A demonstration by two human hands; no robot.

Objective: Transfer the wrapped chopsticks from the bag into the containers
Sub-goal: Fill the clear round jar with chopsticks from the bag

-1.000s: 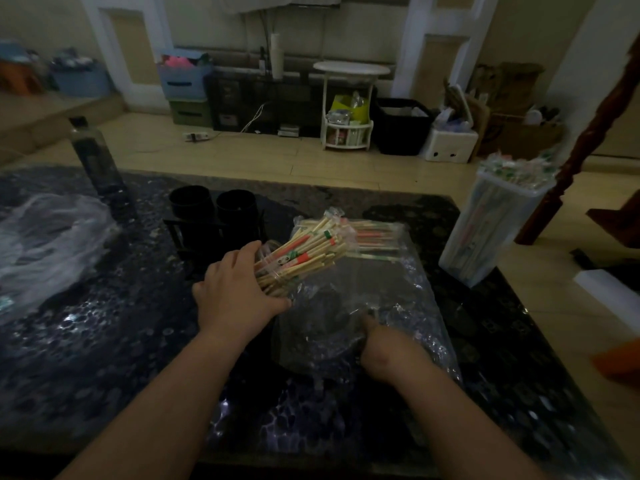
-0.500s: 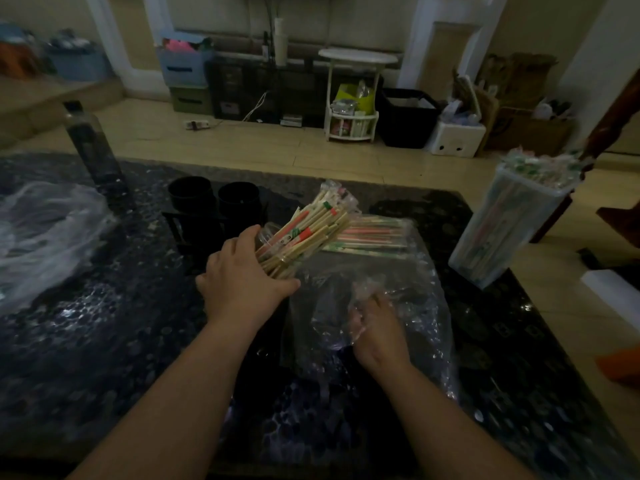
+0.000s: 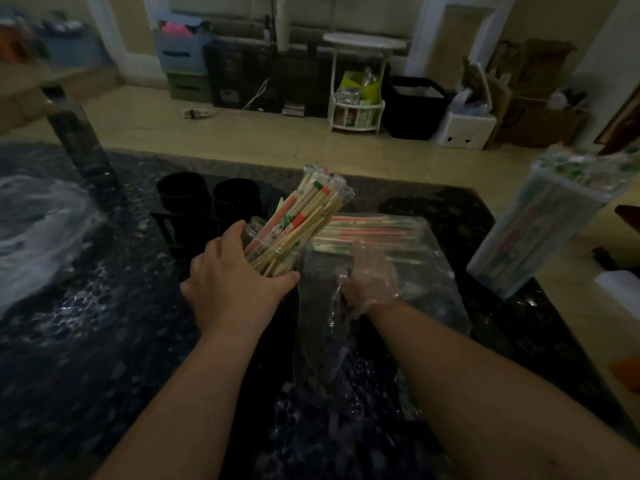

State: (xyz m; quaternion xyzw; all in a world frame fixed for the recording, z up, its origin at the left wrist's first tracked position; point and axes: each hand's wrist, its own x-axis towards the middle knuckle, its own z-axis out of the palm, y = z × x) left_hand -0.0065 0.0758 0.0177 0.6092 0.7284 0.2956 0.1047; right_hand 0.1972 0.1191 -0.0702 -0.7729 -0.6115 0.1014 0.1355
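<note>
The left hand (image 3: 235, 282) holds a bundle of wrapped chopsticks (image 3: 301, 223). Its fingers (image 3: 228, 237) and thumb curl round the low end, so the sticks stay together and do not spill. The bundle tilts up and away, out of the bag, just beside the two black containers (image 3: 183, 194) near the far edge of the table (image 3: 86, 341). I think it goes in there next.

The right hand (image 3: 370, 282) is inside the clear bag (image 3: 433, 271), which lies flat near the middle of the table. Through the plastic its fingers (image 3: 360, 254) look straight and close together, and they hold nothing. They point at the loose chopsticks (image 3: 374, 230) at the far end of the bag, most likely to get more.

A tall clear container (image 3: 540, 230) at the right edge of the table is packed full of chopsticks. A dark bottle (image 3: 76, 133) stands near the far left corner. A crumpled plastic sheet (image 3: 34, 220) lies at the left edge.
</note>
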